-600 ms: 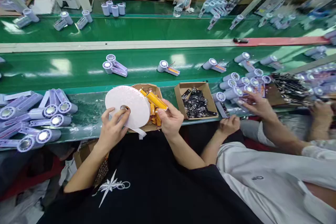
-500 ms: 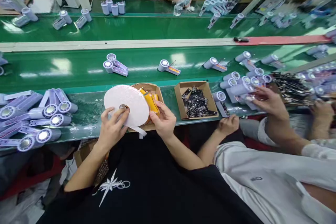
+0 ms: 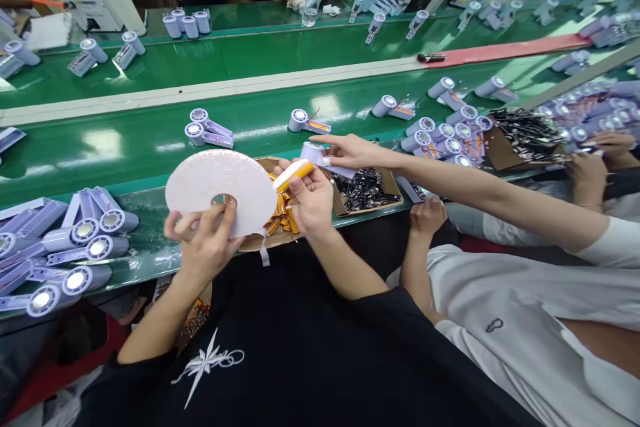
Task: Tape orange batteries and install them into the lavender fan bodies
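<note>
My left hand (image 3: 207, 233) grips a large white roll of tape (image 3: 243, 177), a finger hooked in its centre hole. A short loose tail of tape hangs from the roll's lower edge. In my right hand (image 3: 315, 203) is a yellow battery (image 3: 294, 175), held between thumb and fingers, with a white strip along its face. It is just right of the roll. Below it, a cardboard box (image 3: 269, 163) holds several more yellow batteries (image 3: 281, 219), partly hidden by the roll and my right hand.
A co-worker's hand (image 3: 350, 150) reaches in from the right, at a lavender handheld fan (image 3: 313, 152) above a box of black parts (image 3: 367, 188). Several fans (image 3: 83, 230) lie piled at left. More fan bodies (image 3: 299, 120) sit on the green conveyor (image 3: 260, 123).
My right hand has lifted a yellow battery, whose white strip now shows. The co-worker's arm has stretched leftward to a fan beside my right hand. The view has shifted and tilted slightly.
</note>
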`<state>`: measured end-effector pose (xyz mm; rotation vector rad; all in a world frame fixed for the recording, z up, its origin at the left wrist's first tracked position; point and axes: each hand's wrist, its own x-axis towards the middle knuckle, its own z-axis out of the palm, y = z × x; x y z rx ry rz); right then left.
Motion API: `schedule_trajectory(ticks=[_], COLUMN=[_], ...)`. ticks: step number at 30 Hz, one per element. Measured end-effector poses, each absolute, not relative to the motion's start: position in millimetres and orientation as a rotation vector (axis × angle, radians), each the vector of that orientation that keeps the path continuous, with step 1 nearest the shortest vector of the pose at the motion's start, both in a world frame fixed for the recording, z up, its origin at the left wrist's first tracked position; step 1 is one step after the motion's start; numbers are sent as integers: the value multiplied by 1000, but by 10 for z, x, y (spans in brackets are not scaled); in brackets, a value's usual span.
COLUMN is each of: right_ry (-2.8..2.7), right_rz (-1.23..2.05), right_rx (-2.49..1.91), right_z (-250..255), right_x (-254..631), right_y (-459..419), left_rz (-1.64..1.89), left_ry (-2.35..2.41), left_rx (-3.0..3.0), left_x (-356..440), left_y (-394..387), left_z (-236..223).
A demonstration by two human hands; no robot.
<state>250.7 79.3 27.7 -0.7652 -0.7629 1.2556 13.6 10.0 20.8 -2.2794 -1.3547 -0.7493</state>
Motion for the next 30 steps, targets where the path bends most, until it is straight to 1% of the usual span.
schedule_trajectory(ticks=[3,6,11,16,20,23,30], right_ry=[-476,-433,-451,-435,-408,-379,-356], right_rz=[1246,1323,1064,793,841,885,904], right_rx=[-772,-802,-743,-775,-830,-846,-832], right_z=[45,9,271,333,168,77,151], right_x=[2413,2536,2771,3062,3066,3002,2995], right_y=[653,526,465,465,304,211,217], left_rz=[-825,-845,-862,-908,-826,-837,-787], left_ry=[-1386,-1354,-1233,-1333,-1260,-1158,-1044], left_rx=[-2318,-2427,-2587,-2510,-2672,-2738,-2800], left_x=[422,556,489,346,449,597,734], left_y=[-44,-191,-247,-37,50,23,-23], left_z=[39,-13,126,112,36,30,56])
